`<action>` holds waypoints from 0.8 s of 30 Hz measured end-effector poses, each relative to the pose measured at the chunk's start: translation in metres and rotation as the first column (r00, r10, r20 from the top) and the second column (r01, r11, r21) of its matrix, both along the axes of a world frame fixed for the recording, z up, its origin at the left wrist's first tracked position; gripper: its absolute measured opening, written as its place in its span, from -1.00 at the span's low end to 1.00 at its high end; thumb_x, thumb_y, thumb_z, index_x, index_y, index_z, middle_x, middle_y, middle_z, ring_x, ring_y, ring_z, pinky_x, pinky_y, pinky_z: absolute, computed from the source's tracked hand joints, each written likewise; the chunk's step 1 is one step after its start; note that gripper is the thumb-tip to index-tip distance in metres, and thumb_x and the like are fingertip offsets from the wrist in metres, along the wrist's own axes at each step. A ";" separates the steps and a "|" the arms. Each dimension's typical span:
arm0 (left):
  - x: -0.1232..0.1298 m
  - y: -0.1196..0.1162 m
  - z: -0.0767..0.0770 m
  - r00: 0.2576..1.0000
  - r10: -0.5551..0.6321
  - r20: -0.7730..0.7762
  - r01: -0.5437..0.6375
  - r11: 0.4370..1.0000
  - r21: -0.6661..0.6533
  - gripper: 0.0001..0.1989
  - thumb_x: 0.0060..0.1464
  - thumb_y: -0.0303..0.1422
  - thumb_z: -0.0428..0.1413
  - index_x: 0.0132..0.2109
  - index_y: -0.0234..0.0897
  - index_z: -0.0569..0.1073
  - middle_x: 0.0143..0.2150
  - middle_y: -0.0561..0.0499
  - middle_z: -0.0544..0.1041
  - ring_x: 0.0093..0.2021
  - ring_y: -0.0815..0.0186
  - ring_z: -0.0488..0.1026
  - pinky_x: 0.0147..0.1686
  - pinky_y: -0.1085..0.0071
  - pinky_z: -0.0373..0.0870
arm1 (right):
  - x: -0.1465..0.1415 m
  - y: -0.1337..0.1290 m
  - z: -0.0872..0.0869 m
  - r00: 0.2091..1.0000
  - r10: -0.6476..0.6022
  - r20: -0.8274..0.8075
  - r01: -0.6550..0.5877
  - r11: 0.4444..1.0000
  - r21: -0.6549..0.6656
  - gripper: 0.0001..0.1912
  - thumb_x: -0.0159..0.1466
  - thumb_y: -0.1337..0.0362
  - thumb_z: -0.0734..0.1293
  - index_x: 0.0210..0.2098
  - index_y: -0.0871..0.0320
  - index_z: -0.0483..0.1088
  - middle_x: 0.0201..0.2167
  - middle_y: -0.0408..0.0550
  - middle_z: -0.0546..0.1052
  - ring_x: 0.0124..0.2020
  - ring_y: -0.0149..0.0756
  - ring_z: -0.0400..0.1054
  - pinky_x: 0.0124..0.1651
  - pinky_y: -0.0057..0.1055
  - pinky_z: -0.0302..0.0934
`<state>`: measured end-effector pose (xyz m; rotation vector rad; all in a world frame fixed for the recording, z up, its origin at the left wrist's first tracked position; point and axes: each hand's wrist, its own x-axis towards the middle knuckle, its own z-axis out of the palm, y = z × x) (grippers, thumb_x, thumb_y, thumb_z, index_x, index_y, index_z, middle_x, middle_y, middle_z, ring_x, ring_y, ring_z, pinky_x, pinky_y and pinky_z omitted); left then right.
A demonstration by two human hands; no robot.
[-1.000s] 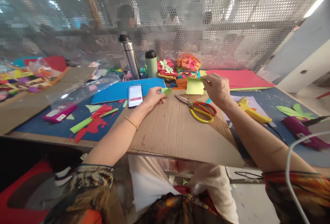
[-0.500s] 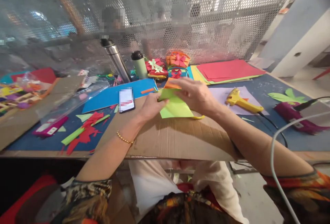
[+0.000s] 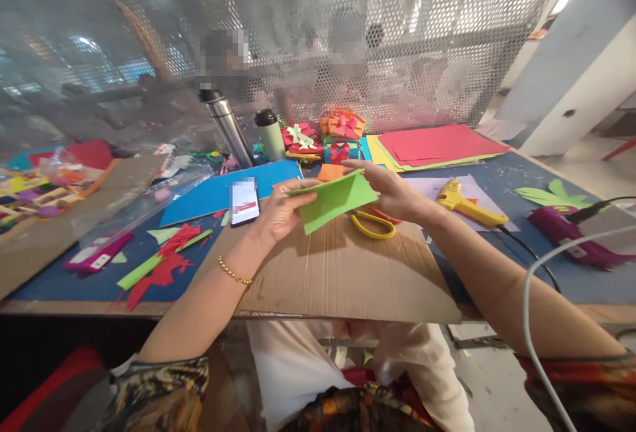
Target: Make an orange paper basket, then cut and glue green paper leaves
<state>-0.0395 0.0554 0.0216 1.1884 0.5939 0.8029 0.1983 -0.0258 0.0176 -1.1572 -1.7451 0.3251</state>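
Above the far part of the cardboard sheet (image 3: 342, 286), a green paper (image 3: 340, 201) hangs between two hands, its lower edge clear of the board. Over the cardboard's far left, the left hand (image 3: 284, 212) pinches the paper's left end, thumb lying across the near face; the body of the sheet extends rightward out of that grip. Toward the cardboard's far right, the right hand (image 3: 395, 190) has its fingers curled at the paper's upper right corner; whether they press together on it I cannot tell, as the thumb is hidden. The paper's long axis runs across the cardboard, climbing from left to right, with one broad face tilted toward the wearer. On the cardboard beneath its right end lie scissors (image 3: 373, 226), partly covered from view. A phone (image 3: 244, 201) sits at the cardboard's far left corner, and a yellow glue gun (image 3: 470, 205) lies off its right side.
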 end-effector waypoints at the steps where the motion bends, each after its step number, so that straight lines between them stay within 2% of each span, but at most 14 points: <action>1: 0.000 0.000 0.001 1.000 -0.026 -0.016 0.026 1.000 -0.008 -0.70 -0.17 -0.49 0.48 -0.20 -0.31 0.71 -0.14 -0.13 0.75 -0.14 0.17 0.67 -0.04 0.25 0.58 | -0.003 -0.001 0.001 0.999 0.030 -0.041 -0.030 1.000 0.000 -0.51 0.19 0.01 0.57 0.06 0.05 0.58 -0.01 0.05 0.67 -0.05 -0.14 0.57 -0.02 -0.21 0.50; 3: -0.001 -0.002 0.004 0.996 -0.081 -0.033 0.081 0.997 -0.011 -0.74 -0.09 -0.44 0.45 -0.18 -0.34 0.71 -0.15 -0.18 0.74 -0.15 0.11 0.69 -0.08 0.23 0.59 | -0.008 -0.002 0.004 0.981 0.052 -0.188 -0.056 0.998 -0.017 -0.54 0.16 -0.11 0.59 -0.13 0.06 0.59 -0.14 0.00 0.66 -0.11 -0.15 0.55 -0.03 -0.20 0.49; 5: -0.001 -0.004 0.008 0.993 -0.119 -0.004 0.119 0.993 -0.012 -0.71 0.06 -0.25 0.42 -0.13 -0.34 0.69 -0.15 -0.23 0.74 -0.11 0.01 0.71 -0.12 0.18 0.61 | -0.011 -0.003 0.007 0.947 -0.004 -0.322 -0.008 0.999 -0.035 -0.51 0.15 -0.21 0.59 -0.32 0.07 0.54 -0.36 -0.09 0.60 -0.31 -0.22 0.49 -0.19 -0.25 0.47; 7: -0.001 -0.007 0.013 0.987 -0.151 0.048 0.152 0.988 -0.015 -0.53 0.17 0.02 0.33 -0.07 -0.33 0.67 -0.13 -0.27 0.74 -0.02 -0.10 0.71 -0.12 0.13 0.62 | -0.014 -0.004 0.009 0.897 -0.055 -0.439 0.027 0.997 -0.069 -0.47 0.10 -0.25 0.61 -0.40 0.06 0.49 -0.51 -0.17 0.51 -0.50 -0.32 0.39 -0.39 -0.32 0.38; 9: 0.000 -0.011 0.014 0.981 -0.174 0.086 0.174 0.985 0.011 -0.39 0.11 0.17 0.34 -0.04 -0.31 0.66 -0.09 -0.28 0.74 0.04 -0.13 0.70 -0.10 0.13 0.62 | -0.019 -0.005 0.009 0.841 -0.086 -0.534 0.035 0.994 -0.104 -0.43 0.01 -0.25 0.65 -0.42 0.06 0.47 -0.57 -0.22 0.47 -0.60 -0.38 0.31 -0.51 -0.36 0.30; 11: 0.002 -0.015 0.010 0.980 -0.171 0.102 0.167 0.985 0.053 -0.37 -0.06 0.12 0.48 -0.05 -0.30 0.65 -0.10 -0.24 0.75 0.00 -0.05 0.71 -0.07 0.18 0.60 | -0.027 -0.007 0.007 0.790 -0.091 -0.606 0.009 0.991 -0.137 -0.41 -0.06 -0.24 0.68 -0.42 0.07 0.47 -0.59 -0.24 0.48 -0.63 -0.39 0.33 -0.55 -0.38 0.29; 13: 0.006 -0.019 0.002 0.984 -0.150 0.099 0.144 0.987 0.073 -0.38 -0.17 0.02 0.57 -0.10 -0.31 0.64 -0.19 -0.18 0.75 -0.14 0.06 0.72 -0.10 0.23 0.59 | -0.039 -0.010 0.004 0.756 -0.087 -0.648 -0.025 0.987 -0.161 -0.42 -0.06 -0.21 0.69 -0.42 0.08 0.48 -0.60 -0.23 0.50 -0.63 -0.37 0.37 -0.54 -0.39 0.31; 15: 0.011 -0.021 -0.007 0.987 -0.127 0.097 0.122 0.991 0.061 -0.42 -0.13 0.02 0.56 -0.14 -0.33 0.64 -0.31 -0.13 0.72 -0.30 0.17 0.68 -0.20 0.29 0.57 | -0.050 -0.013 0.001 0.744 -0.066 -0.665 -0.064 0.983 -0.170 -0.45 -0.04 -0.17 0.70 -0.39 0.08 0.50 -0.58 -0.21 0.54 -0.60 -0.34 0.41 -0.50 -0.37 0.36; 17: 0.014 -0.021 -0.013 0.989 -0.071 0.130 0.066 0.997 0.046 -0.45 -0.09 0.01 0.55 -0.16 -0.34 0.63 -0.35 -0.08 0.70 -0.38 0.27 0.62 -0.28 0.35 0.54 | -0.057 -0.016 -0.003 0.744 -0.042 -0.667 -0.101 0.980 -0.174 -0.46 -0.02 -0.16 0.70 -0.37 0.09 0.52 -0.56 -0.18 0.57 -0.58 -0.32 0.43 -0.47 -0.35 0.39; 20: 0.015 -0.018 -0.015 0.987 0.013 0.159 -0.021 0.999 0.048 -0.46 -0.11 -0.05 0.56 -0.15 -0.33 0.62 -0.30 -0.05 0.70 -0.40 0.34 0.58 -0.33 0.40 0.51 | -0.056 -0.017 -0.005 0.768 -0.048 -0.639 -0.114 0.971 -0.210 -0.44 -0.03 -0.20 0.69 -0.41 0.11 0.53 -0.56 -0.15 0.58 -0.57 -0.33 0.43 -0.46 -0.36 0.38; 24: 0.012 -0.014 -0.010 0.999 -0.020 0.039 0.016 0.995 0.097 -0.49 -0.09 -0.08 0.54 -0.15 -0.34 0.60 -0.24 -0.09 0.70 -0.41 0.34 0.54 -0.39 0.39 0.48 | -0.042 -0.012 -0.004 0.792 -0.118 -0.599 -0.042 0.968 -0.247 -0.36 -0.02 -0.34 0.63 -0.50 0.11 0.50 -0.59 -0.16 0.52 -0.58 -0.38 0.37 -0.49 -0.41 0.32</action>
